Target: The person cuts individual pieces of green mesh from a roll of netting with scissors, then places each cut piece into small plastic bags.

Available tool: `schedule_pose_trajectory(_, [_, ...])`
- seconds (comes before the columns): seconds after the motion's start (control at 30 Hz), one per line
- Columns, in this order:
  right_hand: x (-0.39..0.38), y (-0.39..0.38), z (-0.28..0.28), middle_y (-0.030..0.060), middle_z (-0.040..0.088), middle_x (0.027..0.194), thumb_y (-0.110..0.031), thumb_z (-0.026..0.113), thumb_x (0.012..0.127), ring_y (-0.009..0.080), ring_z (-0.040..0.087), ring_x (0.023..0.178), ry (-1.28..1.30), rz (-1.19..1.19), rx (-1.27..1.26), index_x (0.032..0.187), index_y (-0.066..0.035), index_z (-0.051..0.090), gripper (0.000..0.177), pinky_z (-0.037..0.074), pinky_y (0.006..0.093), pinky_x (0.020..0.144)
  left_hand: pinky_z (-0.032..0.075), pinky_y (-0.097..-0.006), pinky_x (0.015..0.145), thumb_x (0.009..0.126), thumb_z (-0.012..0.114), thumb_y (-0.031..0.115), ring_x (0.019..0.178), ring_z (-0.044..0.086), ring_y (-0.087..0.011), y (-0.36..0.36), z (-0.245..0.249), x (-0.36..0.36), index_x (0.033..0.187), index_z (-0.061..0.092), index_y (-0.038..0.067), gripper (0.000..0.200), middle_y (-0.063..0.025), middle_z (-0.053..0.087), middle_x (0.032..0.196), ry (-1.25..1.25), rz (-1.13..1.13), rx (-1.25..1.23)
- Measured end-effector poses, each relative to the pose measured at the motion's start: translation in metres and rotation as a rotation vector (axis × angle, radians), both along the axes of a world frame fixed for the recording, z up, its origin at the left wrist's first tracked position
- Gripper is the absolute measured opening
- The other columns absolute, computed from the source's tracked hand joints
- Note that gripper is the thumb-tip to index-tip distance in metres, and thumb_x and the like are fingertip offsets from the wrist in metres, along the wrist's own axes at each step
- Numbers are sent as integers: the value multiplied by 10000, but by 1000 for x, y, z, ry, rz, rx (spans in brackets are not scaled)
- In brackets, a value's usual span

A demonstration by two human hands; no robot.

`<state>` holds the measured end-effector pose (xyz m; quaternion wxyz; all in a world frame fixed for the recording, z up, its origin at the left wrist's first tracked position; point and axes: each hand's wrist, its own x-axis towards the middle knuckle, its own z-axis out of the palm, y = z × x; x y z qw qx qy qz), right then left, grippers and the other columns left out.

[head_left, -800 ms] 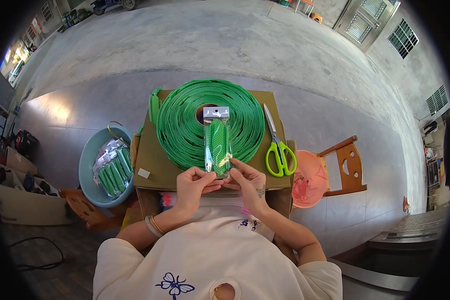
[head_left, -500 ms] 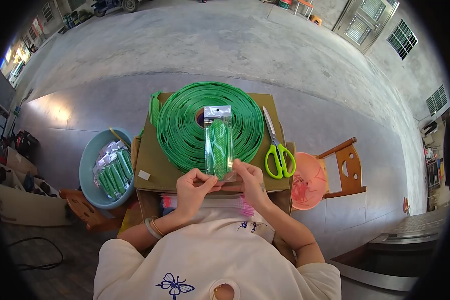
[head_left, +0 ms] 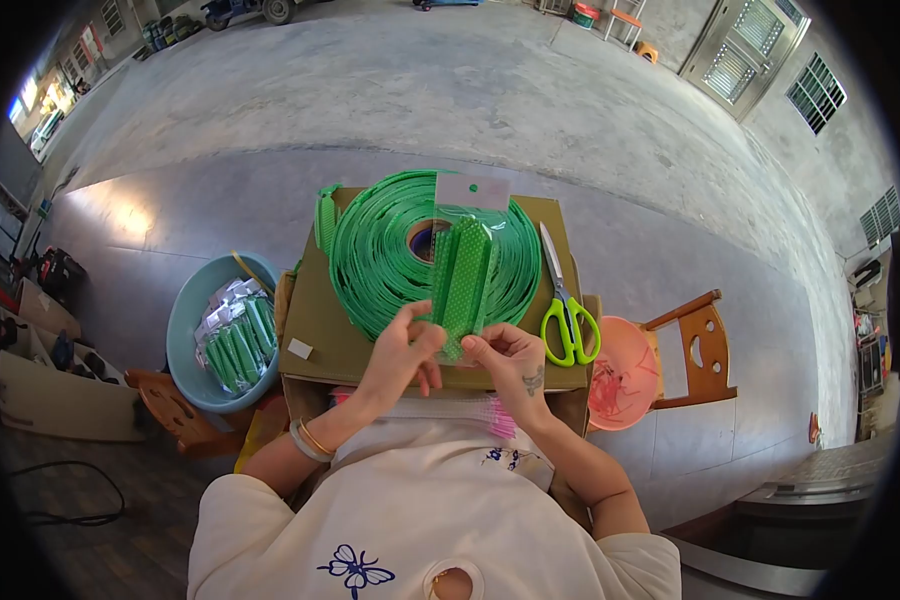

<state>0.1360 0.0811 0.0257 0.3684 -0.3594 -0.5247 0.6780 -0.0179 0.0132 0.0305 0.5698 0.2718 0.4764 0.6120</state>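
Note:
A clear plastic packet [head_left: 463, 275] with folded green dotted strip inside stands upright before me, its pale header with a hang hole at the top. My right hand [head_left: 515, 365] pinches its bottom edge, thumb on the front. My left hand [head_left: 400, 350] is at the lower left edge, thumb and forefinger curled against the packet and the other fingers loose below. Behind it lies a large coil of green dotted strip [head_left: 370, 265], partly hidden by the packet. Scissors [head_left: 567, 325] with lime-green handles lie to the right, blades pointing away.
The coil and scissors rest on a brown cardboard surface [head_left: 310, 315] with a small white piece [head_left: 300, 348]. A blue basin [head_left: 180, 350] of filled packets stands left. A pink basin [head_left: 645, 350] with pinkish scraps stands right on a wooden chair [head_left: 705, 350]. Pink-ended plastic pieces [head_left: 500, 415] lie near my lap.
The packet has come closer and turned, its header now pale instead of shiny silver. My left hand has shifted from the bottom edge to the left edge. The camera view has moved slightly.

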Motion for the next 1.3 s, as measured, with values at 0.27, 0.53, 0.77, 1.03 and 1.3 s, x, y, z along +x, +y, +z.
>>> schedule_pose_trajectory(0.27, [-3, 1, -4, 79, 630, 738, -53, 632, 815, 102, 594, 639, -16, -15, 34, 829, 70, 618, 124, 519, 228, 604, 516, -228, 504, 829, 617, 66, 590, 632, -124, 2, 1, -7, 796, 608, -56, 127, -71, 629, 700, 297, -78, 72])
schedule_pose_trajectory(0.53, [5, 22, 13, 102, 639, 770, -71, 577, 863, 126, 608, 679, 66, -154, 203, 906, 91, 609, 171, 527, 243, 648, 543, -242, 589, 846, 547, 24, 652, 646, -172, -18, 12, -115, 772, 567, -45, 103, -97, 612, 738, 513, 460, 52])
schedule_pose_trajectory(0.77, [83, 87, 8, 95, 640, 755, -90, 577, 850, 151, 609, 669, -307, -460, 471, 909, 48, 627, 158, 504, 261, 664, 508, -322, 773, 761, 618, 11, 913, 606, -279, -125, -74, -267, 1112, 496, -108, 390, -222, 584, 1007, 941, 622, -649])
schedule_pose_trajectory(1.03, [115, 88, -24, 152, 624, 746, -198, 649, 769, 250, 604, 674, -879, -176, 507, 815, 34, 607, 240, 452, 340, 611, 299, -391, 1033, 709, 404, -164, 1233, 350, -387, -6, -32, -199, 1356, 264, 3, 683, -251, 390, 1307, 1622, 397, 107])
schedule_pose_trajectory(1.3, [107, 82, -32, 128, 563, 645, -222, 678, 740, 286, 557, 621, -937, -180, 609, 777, 9, 551, 267, 420, 382, 577, 129, -525, 1072, 640, 408, -177, 1218, 399, -293, 63, -34, -199, 1408, 161, 66, 842, -198, 545, 1142, 1740, -228, 3])
